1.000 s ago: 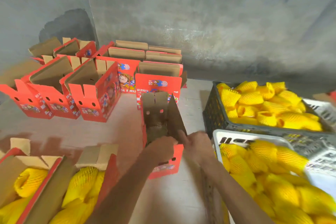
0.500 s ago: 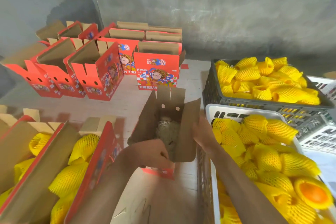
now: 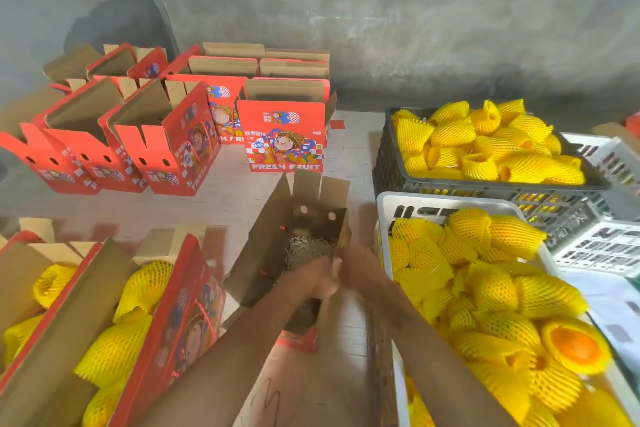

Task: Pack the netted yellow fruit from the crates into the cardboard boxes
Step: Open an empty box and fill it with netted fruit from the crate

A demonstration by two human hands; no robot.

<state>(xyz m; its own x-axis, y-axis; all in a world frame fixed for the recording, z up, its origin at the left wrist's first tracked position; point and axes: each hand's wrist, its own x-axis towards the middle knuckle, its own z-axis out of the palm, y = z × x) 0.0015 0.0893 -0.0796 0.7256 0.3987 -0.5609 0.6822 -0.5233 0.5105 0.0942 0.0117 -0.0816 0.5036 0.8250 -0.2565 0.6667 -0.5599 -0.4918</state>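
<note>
Both hands, left (image 3: 320, 279) and right (image 3: 356, 269), met at the open box's (image 3: 266, 246) right flap (grips too blurred to tell); netted fruit (image 3: 491, 288) filled the white crate (image 3: 384, 211) beside it.

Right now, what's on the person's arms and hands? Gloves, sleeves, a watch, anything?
Nothing visible. Both forearms come in from the bottom edge bare, with no sleeve showing as far as the frame reaches. The left hand and right hand are ungloved, and no watch, band or ring can be made out, though both hands are motion-blurred, so small items could be missed.
</note>
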